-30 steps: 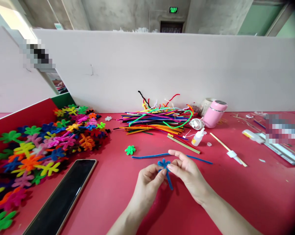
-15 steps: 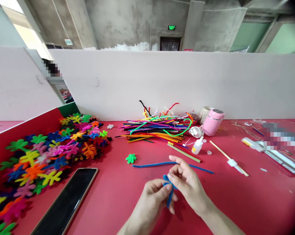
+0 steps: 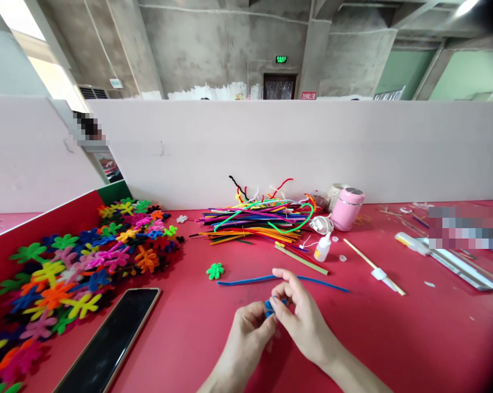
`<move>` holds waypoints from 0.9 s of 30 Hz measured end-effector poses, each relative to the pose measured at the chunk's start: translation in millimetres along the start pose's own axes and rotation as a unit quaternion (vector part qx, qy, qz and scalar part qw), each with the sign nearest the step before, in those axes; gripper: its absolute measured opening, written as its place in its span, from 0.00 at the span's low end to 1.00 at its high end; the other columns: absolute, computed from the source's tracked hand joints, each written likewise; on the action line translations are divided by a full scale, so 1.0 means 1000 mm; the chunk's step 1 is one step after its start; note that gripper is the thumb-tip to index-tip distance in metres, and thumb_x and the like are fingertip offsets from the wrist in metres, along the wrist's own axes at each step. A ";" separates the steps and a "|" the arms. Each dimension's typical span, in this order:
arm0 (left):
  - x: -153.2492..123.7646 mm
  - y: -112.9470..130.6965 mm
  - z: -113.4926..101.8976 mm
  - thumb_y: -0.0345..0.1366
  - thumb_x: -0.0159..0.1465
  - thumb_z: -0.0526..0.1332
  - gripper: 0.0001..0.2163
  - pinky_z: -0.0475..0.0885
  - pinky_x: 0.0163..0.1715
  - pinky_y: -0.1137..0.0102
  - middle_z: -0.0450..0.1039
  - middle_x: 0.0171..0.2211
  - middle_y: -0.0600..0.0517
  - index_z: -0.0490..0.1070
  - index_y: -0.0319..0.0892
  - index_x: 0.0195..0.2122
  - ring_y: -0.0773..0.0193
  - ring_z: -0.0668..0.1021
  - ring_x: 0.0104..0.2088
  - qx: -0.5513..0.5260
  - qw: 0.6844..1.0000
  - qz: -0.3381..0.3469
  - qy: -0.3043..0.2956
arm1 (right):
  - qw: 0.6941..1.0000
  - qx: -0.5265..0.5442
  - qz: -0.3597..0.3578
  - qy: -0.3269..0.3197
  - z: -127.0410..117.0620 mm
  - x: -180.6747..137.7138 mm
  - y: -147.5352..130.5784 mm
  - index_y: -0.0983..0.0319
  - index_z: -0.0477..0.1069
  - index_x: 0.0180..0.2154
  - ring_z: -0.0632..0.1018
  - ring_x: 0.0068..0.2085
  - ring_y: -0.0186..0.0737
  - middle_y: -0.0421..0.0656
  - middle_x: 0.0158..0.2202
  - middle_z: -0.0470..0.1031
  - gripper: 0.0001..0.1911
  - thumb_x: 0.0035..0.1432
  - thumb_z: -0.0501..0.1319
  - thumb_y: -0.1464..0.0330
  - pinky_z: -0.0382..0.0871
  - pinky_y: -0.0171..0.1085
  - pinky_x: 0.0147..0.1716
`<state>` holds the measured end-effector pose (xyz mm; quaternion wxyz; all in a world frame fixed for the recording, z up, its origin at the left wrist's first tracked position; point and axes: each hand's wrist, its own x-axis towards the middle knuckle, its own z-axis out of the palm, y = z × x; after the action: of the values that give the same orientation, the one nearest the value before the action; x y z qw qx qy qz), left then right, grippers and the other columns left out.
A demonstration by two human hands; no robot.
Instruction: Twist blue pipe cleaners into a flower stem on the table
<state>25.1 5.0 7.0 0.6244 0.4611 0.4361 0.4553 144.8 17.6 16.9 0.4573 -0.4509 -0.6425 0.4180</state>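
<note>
Between my two hands is a blue pipe cleaner (image 3: 269,309) bent into small loops, partly covered by the fingers. My left hand (image 3: 248,333) pinches it from the left with thumb and forefinger. From the right, my right hand (image 3: 301,316) grips it between thumb and forefinger, its other fingers curled above. Just beyond the hands a straight blue pipe cleaner (image 3: 246,280) lies across the table, its middle passing behind my right hand. A finished-looking green pipe-cleaner flower (image 3: 215,271) rests to the left of it.
Many coloured pipe-cleaner flowers (image 3: 82,305) are heaped at the left by a phone (image 3: 111,341). A bundle of pipe cleaners (image 3: 254,218) lies at the back. Nearby stand a glue bottle (image 3: 322,248) and a pink cup (image 3: 348,209); a wooden stick (image 3: 361,254) lies right. White panels (image 3: 246,147) close the back.
The blue pipe cleaner's tail, which hung below my fingers, no longer shows; the piece now looks more compact. The view has tilted up slightly and shifted.
</note>
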 end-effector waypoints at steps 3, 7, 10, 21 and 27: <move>0.000 -0.001 0.000 0.41 0.50 0.62 0.13 0.54 0.15 0.76 0.61 0.13 0.56 0.70 0.35 0.20 0.75 0.59 0.14 0.011 1.000 0.007 0.008 | 1.000 -0.019 -0.018 0.004 0.001 -0.001 0.002 0.60 0.55 0.49 0.70 0.32 0.35 0.39 0.29 0.64 0.19 0.54 0.52 0.73 0.65 0.35 0.35; 0.001 -0.003 0.002 0.39 0.50 0.62 0.11 0.54 0.15 0.77 0.61 0.13 0.57 0.70 0.35 0.20 0.75 0.59 0.14 0.011 0.999 0.009 0.028 | 0.999 -0.018 -0.046 0.022 0.002 -0.001 0.006 0.60 0.57 0.48 0.70 0.32 0.35 0.40 0.30 0.65 0.18 0.54 0.52 0.71 0.66 0.34 0.34; 0.002 -0.005 0.002 0.38 0.51 0.62 0.09 0.59 0.17 0.76 0.65 0.15 0.55 0.70 0.35 0.22 0.72 0.64 0.16 -0.025 0.999 0.005 0.036 | 0.998 0.007 -0.042 0.036 0.003 0.000 0.008 0.61 0.57 0.48 0.71 0.32 0.35 0.41 0.31 0.67 0.18 0.55 0.53 0.69 0.67 0.34 0.33; 0.002 -0.002 -0.001 0.37 0.53 0.61 0.09 0.61 0.21 0.74 0.68 0.19 0.53 0.70 0.36 0.22 0.71 0.67 0.18 -0.124 0.991 0.011 0.051 | 0.996 0.088 0.003 0.014 0.005 -0.002 0.007 0.61 0.55 0.49 0.73 0.26 0.33 0.40 0.31 0.69 0.18 0.56 0.52 0.67 0.69 0.34 0.28; 0.003 -0.001 -0.001 0.35 0.55 0.59 0.09 0.61 0.23 0.74 0.67 0.16 0.53 0.71 0.36 0.22 0.71 0.68 0.19 -0.134 0.990 -0.006 0.034 | 0.996 0.075 0.019 0.042 0.004 0.000 0.010 0.61 0.56 0.48 0.72 0.25 0.34 0.38 0.27 0.67 0.18 0.55 0.53 0.67 0.69 0.34 0.27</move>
<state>24.5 8.0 5.7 0.6681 0.3550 0.3948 0.5213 142.9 19.8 6.2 0.5086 -0.4446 -0.5807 0.4544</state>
